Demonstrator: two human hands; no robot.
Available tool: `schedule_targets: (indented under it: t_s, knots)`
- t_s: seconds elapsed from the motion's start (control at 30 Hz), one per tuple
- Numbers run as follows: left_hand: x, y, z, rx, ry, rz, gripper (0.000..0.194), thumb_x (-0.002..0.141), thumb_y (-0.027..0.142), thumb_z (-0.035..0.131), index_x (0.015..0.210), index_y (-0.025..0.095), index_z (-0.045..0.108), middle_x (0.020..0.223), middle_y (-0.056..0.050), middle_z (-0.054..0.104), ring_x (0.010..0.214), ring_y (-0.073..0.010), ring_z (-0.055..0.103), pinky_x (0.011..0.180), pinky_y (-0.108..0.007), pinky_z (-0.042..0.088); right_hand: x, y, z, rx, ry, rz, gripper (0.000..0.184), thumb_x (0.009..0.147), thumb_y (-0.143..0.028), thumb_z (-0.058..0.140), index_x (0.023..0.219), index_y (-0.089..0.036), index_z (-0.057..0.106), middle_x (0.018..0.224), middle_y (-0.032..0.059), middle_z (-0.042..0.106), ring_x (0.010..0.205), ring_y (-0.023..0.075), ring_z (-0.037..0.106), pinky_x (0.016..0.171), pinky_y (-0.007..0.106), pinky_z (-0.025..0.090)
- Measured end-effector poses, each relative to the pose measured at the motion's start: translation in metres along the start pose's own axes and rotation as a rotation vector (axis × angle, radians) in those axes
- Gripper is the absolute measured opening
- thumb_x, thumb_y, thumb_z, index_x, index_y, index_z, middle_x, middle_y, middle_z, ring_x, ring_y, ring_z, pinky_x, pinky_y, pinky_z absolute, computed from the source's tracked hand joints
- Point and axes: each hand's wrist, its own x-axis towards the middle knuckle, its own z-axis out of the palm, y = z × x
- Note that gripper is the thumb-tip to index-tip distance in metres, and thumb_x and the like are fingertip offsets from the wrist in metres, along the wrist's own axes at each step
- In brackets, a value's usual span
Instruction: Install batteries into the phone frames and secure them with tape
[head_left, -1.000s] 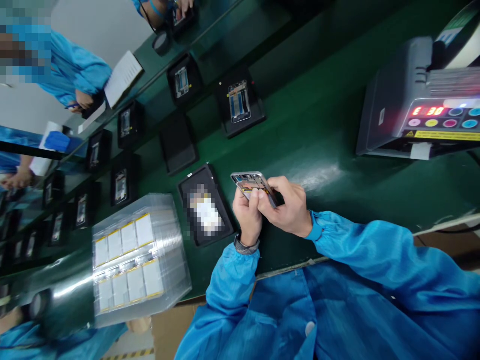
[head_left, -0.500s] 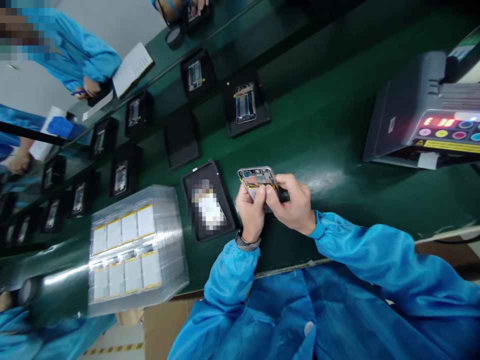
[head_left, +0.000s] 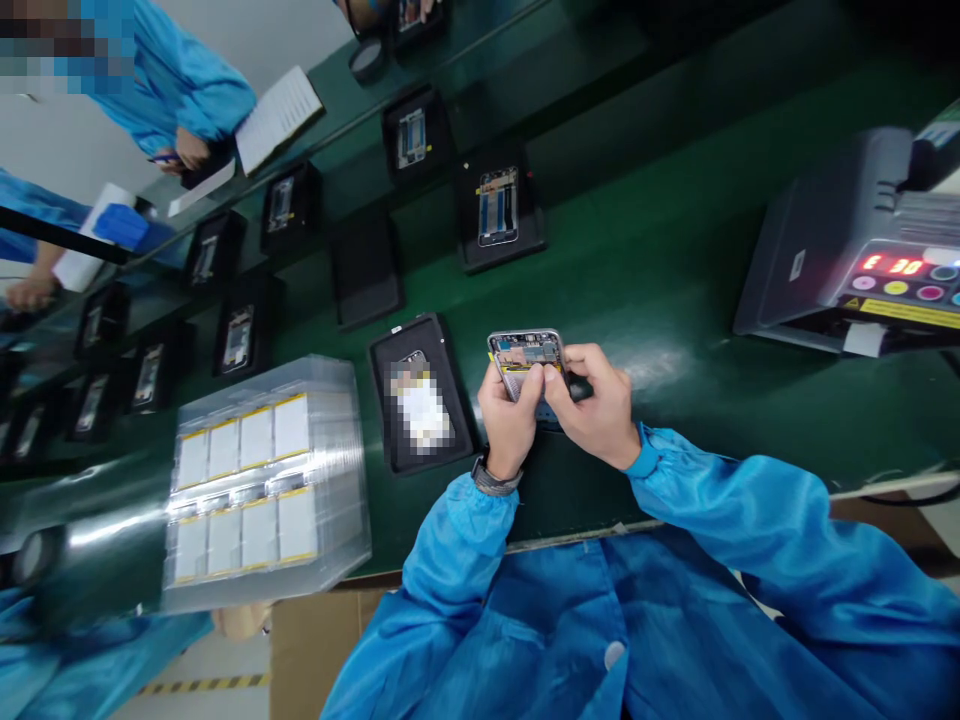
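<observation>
Two hands, left (head_left: 510, 430), right (head_left: 596, 405), hold phone frame (head_left: 525, 362); display (head_left: 892, 264) perhaps reads 30.

Phone assembly line: green conveyor belt (head_left: 637, 250), black trays (head_left: 366, 270), phone frame (head_left: 525, 352)

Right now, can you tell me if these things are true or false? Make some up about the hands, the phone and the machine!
1. The left hand and the right hand both hold a metal phone frame. True.
2. The dark wristband is on the right wrist. False: it is on the left wrist.
3. The machine shows glowing red numbers. True.
4. The stack of clear trays sits on the floor. False: it sits on the green bench.
</observation>
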Motion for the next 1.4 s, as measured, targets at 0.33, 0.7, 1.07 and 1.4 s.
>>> schedule_targets:
  t_s: [0.33, 0.7, 1.07, 1.4]
  knots:
    - [-0.0029, 0.0006, 0.0032, 0.065, 0.100, 0.061, 0.029, 0.082, 0.042, 0.079, 0.090, 0.016, 0.068, 0.079, -0.002, 0.070, 0.067, -0.0123, 0.062, 0.066, -0.022, 0.050, 0.0041, 0.0027, -0.0024, -0.034, -0.039, 0.030, 0.011, 0.092, -0.028, 0.065, 0.087, -0.022, 0.057, 0.067, -0.0025, 0.066, 0.054, 0.0117, 0.061, 0.051, 0.020, 0.047]
    - [-0.0009, 0.0071, 0.0019, 0.023, 0.034, 0.043, 0.028, 0.083, 0.040, 0.078, 0.096, 0.016, 0.069, 0.087, -0.003, 0.072, 0.075, -0.0146, 0.065, 0.071, -0.024, 0.051, 0.0061, 0.0061, -0.0075, 0.002, -0.060, -0.093, 0.007, 0.095, -0.021, 0.064, 0.101, -0.021, 0.062, 0.078, 0.0002, 0.073, 0.063, 0.0142, 0.070, 0.060, 0.022, 0.054]
    - [-0.0008, 0.0050, 0.0054, 0.051, 0.073, 0.017, 0.026, 0.083, 0.038, 0.077, 0.092, 0.015, 0.068, 0.081, -0.002, 0.070, 0.070, -0.0130, 0.061, 0.068, -0.022, 0.049, 0.0056, 0.0054, -0.0055, -0.031, -0.072, 0.057, 0.010, 0.092, -0.027, 0.063, 0.086, -0.021, 0.058, 0.062, -0.0043, 0.062, 0.054, 0.0110, 0.059, 0.056, 0.021, 0.047]
    - [-0.0002, 0.0041, 0.0017, 0.016, 0.004, 0.010, 0.030, 0.088, 0.043, 0.074, 0.099, 0.016, 0.068, 0.089, -0.005, 0.071, 0.077, -0.0149, 0.064, 0.072, -0.024, 0.050, 0.0050, 0.0058, -0.0042, -0.059, -0.048, 0.013, 0.010, 0.098, -0.029, 0.062, 0.092, -0.021, 0.061, 0.068, -0.0013, 0.069, 0.058, 0.0129, 0.065, 0.057, 0.022, 0.049]
